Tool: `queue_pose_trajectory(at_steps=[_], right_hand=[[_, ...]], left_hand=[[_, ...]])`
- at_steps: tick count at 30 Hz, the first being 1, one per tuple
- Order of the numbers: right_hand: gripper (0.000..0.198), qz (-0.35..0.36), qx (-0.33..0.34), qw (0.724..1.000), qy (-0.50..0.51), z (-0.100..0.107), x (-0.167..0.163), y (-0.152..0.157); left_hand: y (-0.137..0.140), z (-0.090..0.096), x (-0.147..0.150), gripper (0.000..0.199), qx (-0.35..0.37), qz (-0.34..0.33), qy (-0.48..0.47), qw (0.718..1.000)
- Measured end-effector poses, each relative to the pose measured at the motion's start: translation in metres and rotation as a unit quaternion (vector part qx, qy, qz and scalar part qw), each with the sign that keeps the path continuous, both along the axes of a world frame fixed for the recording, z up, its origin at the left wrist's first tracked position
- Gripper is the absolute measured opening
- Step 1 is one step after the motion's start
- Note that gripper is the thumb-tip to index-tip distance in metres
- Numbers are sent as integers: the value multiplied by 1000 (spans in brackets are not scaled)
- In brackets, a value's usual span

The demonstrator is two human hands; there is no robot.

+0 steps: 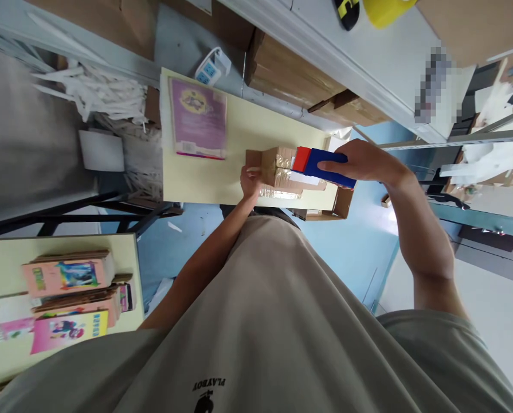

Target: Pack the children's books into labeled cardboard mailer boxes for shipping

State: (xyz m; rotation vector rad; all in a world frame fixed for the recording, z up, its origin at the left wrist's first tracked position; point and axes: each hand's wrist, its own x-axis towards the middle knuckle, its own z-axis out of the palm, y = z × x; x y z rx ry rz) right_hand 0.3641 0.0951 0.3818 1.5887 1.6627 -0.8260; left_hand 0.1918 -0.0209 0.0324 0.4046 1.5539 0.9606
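A small brown cardboard box point(269, 166) with shiny clear tape on it lies on the cream tabletop point(239, 135). My left hand point(250, 182) grips the left end of this box, fingers curled at its edge by a brown flap. In my right hand point(357, 160) is a blue-and-red block-shaped object point(320, 162), held over the box's right part. Its red end points left and sits close to the box; whether the two touch I cannot tell. A white label shows on the box just below the red end.
A purple booklet point(198, 117) lies on the table's left part, with a white power strip point(211, 67) behind it. Large cartons point(290, 69) stand beneath a white shelf point(368, 74). At lower left, another table carries stacked books point(73, 275). An open carton point(342, 202) is by the right edge.
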Motion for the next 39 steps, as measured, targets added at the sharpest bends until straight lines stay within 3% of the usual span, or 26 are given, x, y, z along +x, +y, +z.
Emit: queue_pose_trajectory(at_steps=[3,6,8,11,21,25,30,35,39], right_hand=[[71,1,-10,1000,-16,3,2,-3],[72,-2,-21,1000,-15,6,2,-8],[74,-6,-27,1000,-5,7,3,-12],[78,-8,-26,1000,4,5,6,-17],[78,3,-51,999,3,-24,60,-16],[81,6,-60,998,21,-51,92,-11],[85,18,-58,996,57,-101,128,-2],[89,60,-44,994,86,-151,146,3],[91,60,-35,993,97,-171,152,1]], left_hand=[[1,8,-16,51,140,-90,26,986],[11,17,-20,58,282,-243,76,925],[20,19,-16,45,317,-303,102,893],[27,16,-9,33,313,-333,102,883],[18,19,-10,45,289,-346,139,882],[18,20,-13,47,276,-355,155,880],[20,30,-14,50,242,-353,148,892],[9,50,8,23,187,-252,148,938],[-4,55,34,46,134,-125,151,971]])
